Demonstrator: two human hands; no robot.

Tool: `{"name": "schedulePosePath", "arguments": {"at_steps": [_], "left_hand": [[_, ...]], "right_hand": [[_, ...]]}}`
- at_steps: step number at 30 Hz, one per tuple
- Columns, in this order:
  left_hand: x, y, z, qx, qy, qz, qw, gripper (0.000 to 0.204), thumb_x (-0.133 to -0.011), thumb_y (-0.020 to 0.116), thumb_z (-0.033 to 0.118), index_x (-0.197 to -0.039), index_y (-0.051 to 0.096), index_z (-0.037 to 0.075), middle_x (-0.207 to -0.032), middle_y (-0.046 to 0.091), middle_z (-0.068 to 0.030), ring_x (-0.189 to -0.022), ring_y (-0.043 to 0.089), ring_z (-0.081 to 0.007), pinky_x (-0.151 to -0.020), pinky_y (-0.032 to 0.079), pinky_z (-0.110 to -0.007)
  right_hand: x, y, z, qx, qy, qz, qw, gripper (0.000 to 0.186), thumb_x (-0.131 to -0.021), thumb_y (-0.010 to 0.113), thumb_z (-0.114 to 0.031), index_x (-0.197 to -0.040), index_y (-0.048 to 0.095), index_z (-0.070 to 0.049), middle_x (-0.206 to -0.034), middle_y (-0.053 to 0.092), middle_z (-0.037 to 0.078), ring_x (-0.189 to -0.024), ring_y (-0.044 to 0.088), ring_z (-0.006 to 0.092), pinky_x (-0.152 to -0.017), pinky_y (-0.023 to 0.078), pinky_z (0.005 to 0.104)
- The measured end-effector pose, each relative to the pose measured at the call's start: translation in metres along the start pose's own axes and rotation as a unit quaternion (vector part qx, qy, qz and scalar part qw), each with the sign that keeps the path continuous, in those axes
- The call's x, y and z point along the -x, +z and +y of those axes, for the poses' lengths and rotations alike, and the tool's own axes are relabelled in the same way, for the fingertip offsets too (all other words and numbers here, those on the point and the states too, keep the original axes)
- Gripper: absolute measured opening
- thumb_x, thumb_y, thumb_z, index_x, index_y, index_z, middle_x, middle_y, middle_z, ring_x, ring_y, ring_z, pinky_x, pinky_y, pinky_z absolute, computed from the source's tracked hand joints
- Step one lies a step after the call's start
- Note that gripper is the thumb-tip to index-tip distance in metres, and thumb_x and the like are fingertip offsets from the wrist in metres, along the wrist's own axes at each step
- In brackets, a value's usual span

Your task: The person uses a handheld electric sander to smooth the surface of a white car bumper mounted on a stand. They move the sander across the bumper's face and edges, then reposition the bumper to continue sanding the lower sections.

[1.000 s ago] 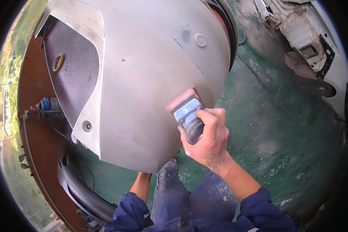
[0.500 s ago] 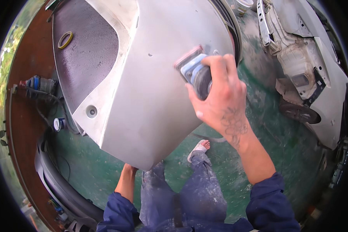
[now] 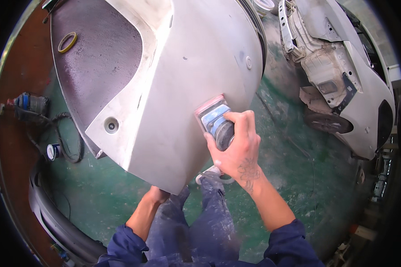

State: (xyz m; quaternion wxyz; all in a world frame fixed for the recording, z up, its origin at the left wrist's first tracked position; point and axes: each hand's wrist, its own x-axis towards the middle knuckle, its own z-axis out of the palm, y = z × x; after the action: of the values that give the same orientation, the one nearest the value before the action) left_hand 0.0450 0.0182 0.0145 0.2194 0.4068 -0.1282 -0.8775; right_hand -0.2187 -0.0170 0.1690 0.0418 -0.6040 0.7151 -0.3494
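the right hand (image 3: 236, 149) has its grip wrapped around a sanding block (image 3: 216, 118), blue and black on top with a reddish pad, the thumb along its left side. the block lies against the smooth face of a pale grey car panel (image 3: 165, 111), below and left of a round cap (image 3: 248, 62). the left hand (image 3: 157, 195) is at the panel's bottom corner, fingers hidden by the edge, so i cannot tell how its grip is set. a yellow roll of tape (image 3: 75, 40) lies on the dark, speckled part at upper left. past that side are a blue-banded machine (image 3: 31, 103), a hose (image 3: 78, 151), a small tin (image 3: 53, 152) and a dark bumper (image 3: 58, 222). a stripped pale car (image 3: 365, 102) stands on the green floor (image 3: 294, 191) to the right.
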Motion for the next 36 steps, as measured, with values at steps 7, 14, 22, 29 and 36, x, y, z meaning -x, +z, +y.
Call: {"name": "schedulePosePath", "arguments": {"at_steps": [7,14,22,29,36], "left_hand": [[-0.003,-0.023,-0.012,-0.037,-0.013,-0.031,0.999,0.044,-0.105,0.065,0.034,-0.136,0.067,0.002,-0.130,0.069,-0.0105,-0.115,0.066,-0.0225,-0.094,0.055,-0.040],[-0.004,-0.023,-0.014,-0.060,-0.021,-0.023,0.998,0.049,-0.105,0.065,0.036,-0.140,0.064,0.001,-0.136,0.067,-0.0115,-0.121,0.065,-0.0237,-0.103,0.054,-0.042],[-0.005,-0.013,-0.007,-0.073,-0.021,-0.030,0.997,0.051,-0.104,0.066,0.039,-0.140,0.064,0.002,-0.137,0.067,-0.0112,-0.121,0.065,-0.0230,-0.105,0.054,-0.042],[-0.005,-0.011,-0.010,-0.065,-0.027,-0.048,0.996,0.049,-0.105,0.066,0.036,-0.142,0.063,0.003,-0.137,0.066,-0.0105,-0.122,0.065,-0.0223,-0.104,0.054,-0.041],[-0.003,-0.011,-0.002,-0.072,-0.030,-0.054,0.996,0.050,-0.105,0.067,0.035,-0.143,0.062,0.004,-0.138,0.066,-0.0103,-0.122,0.064,-0.0221,-0.104,0.054,-0.040]], "right_hand": [[-0.065,-0.014,0.000,0.122,0.013,0.064,0.990,0.057,-0.079,0.089,-0.016,-0.121,0.052,-0.009,-0.111,0.054,0.016,-0.089,0.069,0.0421,-0.069,0.059,0.0500],[-0.035,-0.004,-0.033,0.041,0.018,-0.031,0.999,0.059,-0.076,0.090,-0.014,-0.120,0.051,-0.010,-0.109,0.052,0.015,-0.086,0.069,0.0420,-0.069,0.059,0.0507],[-0.037,0.000,-0.033,0.060,0.054,0.000,0.997,0.058,-0.077,0.089,-0.014,-0.121,0.052,-0.010,-0.113,0.055,0.014,-0.091,0.069,0.0405,-0.073,0.059,0.0505],[-0.010,-0.010,-0.062,-0.101,0.058,-0.109,0.987,0.057,-0.075,0.089,-0.012,-0.120,0.054,-0.008,-0.112,0.058,0.014,-0.094,0.070,0.0392,-0.078,0.059,0.0486],[0.024,-0.014,-0.049,-0.142,0.094,-0.130,0.977,0.059,-0.070,0.090,-0.006,-0.116,0.055,-0.004,-0.105,0.057,0.015,-0.093,0.065,0.0339,-0.080,0.054,0.0439]]}}
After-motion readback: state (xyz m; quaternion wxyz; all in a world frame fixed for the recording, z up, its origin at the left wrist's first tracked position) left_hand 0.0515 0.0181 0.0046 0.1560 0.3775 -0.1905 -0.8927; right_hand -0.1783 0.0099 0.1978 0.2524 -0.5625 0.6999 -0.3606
